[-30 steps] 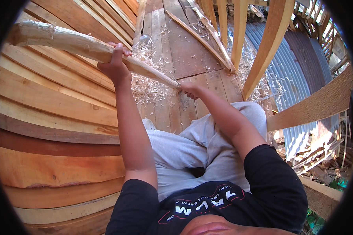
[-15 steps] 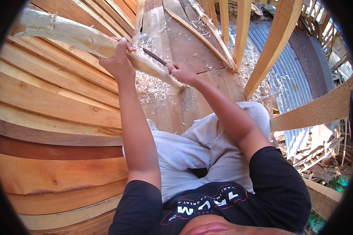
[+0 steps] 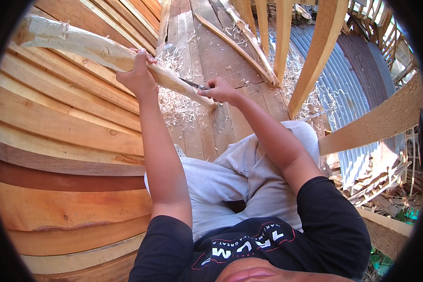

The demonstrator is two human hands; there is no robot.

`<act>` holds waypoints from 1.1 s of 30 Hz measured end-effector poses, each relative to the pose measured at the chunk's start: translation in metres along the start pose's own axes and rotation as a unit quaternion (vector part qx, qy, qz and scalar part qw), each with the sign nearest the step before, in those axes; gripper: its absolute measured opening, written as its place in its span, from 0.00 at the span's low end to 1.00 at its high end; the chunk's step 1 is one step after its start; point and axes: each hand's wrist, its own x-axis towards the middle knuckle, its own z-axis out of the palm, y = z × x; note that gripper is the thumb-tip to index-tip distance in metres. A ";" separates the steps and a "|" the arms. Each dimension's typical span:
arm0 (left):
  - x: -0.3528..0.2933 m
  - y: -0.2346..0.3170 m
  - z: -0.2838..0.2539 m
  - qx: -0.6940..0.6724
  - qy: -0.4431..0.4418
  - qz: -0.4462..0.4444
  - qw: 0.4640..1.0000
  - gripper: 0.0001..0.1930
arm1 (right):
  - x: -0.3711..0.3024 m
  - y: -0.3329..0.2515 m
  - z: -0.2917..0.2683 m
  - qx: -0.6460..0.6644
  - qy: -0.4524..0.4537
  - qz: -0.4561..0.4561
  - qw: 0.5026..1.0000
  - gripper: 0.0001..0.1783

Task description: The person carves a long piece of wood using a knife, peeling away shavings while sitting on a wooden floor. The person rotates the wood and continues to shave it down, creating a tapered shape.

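A long pale wooden pole [image 3: 96,49], peeled of bark, slants from the upper left down to the floorboards in front of me. My left hand [image 3: 139,75] is wrapped around its middle. In my right hand [image 3: 220,90] is the handle of a knife [image 3: 191,83]. The dark blade lies against the pole's far side, near its lower end, and part of it is hidden behind the wood. Curled wood shavings [image 3: 178,105] lie below and around the pole.
Stacked planks [image 3: 70,145] fill the left side. Two long thin wood strips [image 3: 232,40] lie ahead on the floorboards [image 3: 192,136]. Upright posts [image 3: 315,56] and a slanting beam [image 3: 371,120] stand at the right, with corrugated metal sheets [image 3: 343,75] beyond.
My right hand has moved slightly down, bringing the knife from just above the pole against its side. My left hand keeps its hold on the pole. The view has shifted a little.
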 end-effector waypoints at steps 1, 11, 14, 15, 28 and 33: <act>-0.001 -0.001 0.001 0.004 0.005 0.003 1.000 0.08 | -0.001 -0.001 -0.003 -0.016 -0.019 0.020 0.999 0.17; -0.006 0.002 0.009 0.024 0.028 0.021 0.999 0.09 | -0.005 0.003 0.002 0.130 -0.069 0.017 0.989 0.27; -0.008 0.002 0.012 0.017 0.026 0.007 0.999 0.10 | 0.000 0.016 0.006 0.098 -0.081 0.088 0.988 0.32; -0.008 0.001 0.014 0.015 0.026 -0.001 1.000 0.10 | 0.002 0.022 0.005 0.089 -0.086 0.165 0.979 0.33; -0.031 0.006 0.026 0.013 0.012 -0.016 1.000 0.23 | 0.015 0.019 0.035 -0.174 0.134 -0.155 0.963 0.21; -0.031 0.010 0.035 0.011 0.031 -0.031 0.999 0.19 | -0.008 0.046 0.013 -0.128 -0.035 0.158 0.978 0.21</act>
